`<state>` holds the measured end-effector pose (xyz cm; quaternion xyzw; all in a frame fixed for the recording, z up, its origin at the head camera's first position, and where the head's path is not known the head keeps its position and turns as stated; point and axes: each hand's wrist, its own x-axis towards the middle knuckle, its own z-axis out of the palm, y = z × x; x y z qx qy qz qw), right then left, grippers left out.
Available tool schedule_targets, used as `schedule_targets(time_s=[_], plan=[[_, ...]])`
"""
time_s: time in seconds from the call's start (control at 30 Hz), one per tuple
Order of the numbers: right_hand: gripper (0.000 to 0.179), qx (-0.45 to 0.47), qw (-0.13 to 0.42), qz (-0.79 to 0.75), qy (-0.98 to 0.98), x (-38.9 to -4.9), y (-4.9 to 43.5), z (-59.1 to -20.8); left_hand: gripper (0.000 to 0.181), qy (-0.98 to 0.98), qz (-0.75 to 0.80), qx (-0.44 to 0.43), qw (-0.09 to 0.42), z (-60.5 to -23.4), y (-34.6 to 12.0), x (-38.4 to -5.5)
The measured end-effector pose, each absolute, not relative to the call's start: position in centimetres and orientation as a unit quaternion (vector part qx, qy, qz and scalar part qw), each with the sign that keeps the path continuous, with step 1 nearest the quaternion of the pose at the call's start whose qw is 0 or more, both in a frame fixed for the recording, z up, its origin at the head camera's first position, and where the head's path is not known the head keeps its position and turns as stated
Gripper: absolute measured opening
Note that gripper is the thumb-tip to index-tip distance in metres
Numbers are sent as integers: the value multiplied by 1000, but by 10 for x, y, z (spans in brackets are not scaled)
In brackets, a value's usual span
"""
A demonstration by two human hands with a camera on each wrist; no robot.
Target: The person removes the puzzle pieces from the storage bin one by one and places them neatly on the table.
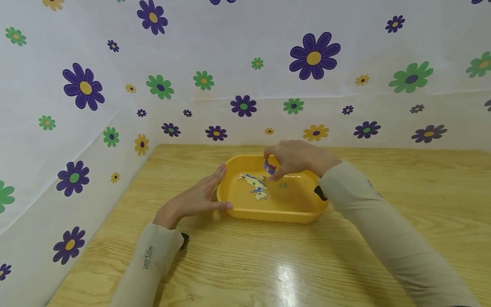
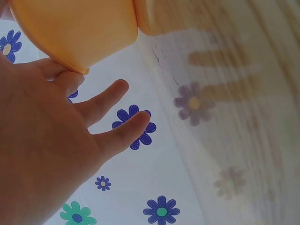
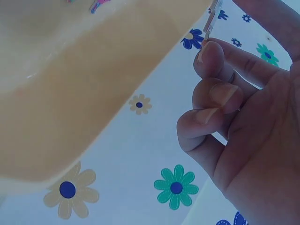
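Note:
A yellow oblong plastic tub (image 1: 272, 215) stands on the wooden table. My left hand (image 1: 196, 197) touches its left end, the thumb on the near corner and the straight fingers along the side. In the left wrist view, two fingers extend free of the tub. Over the tub, my right hand (image 1: 297, 157) pinches a small flat piece (image 1: 270, 167) printed in purple, blue and pink. The right wrist view shows that piece nearly edge-on. On the tub floor lie irregular cream-and-blue flat pieces (image 1: 254, 182), touching or overlapping, and a small greenish piece (image 1: 283, 185).
The wooden table (image 1: 402, 204) extends around the tub. White sheeting (image 1: 230, 51) with purple, green and yellow flowers hangs behind and along the left side. A pink-and-purple bit (image 3: 99, 4) shows inside the tub in the right wrist view.

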<state>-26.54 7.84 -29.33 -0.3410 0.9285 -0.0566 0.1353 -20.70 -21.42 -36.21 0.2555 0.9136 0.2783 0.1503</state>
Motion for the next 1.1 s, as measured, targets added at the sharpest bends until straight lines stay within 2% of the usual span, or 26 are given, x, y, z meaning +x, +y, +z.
schedule_targets(time_s=[0.23, 0.73, 1.0, 1.1], plan=[[56, -335, 128, -62, 931, -264, 92, -288, 113, 913, 280, 258, 146, -362, -216, -207], [55, -323, 109, -98, 935, -261, 137, -285, 113, 917, 267, 257, 146, -361, -216, -208], [56, -300, 107, -132, 939, -256, 175, -290, 112, 937, 180, 279, 108, -361, -214, -206], [57, -294, 103, -148, 938, -256, 189, -292, 106, 946, 137, 279, 90, -361, -211, -204]])
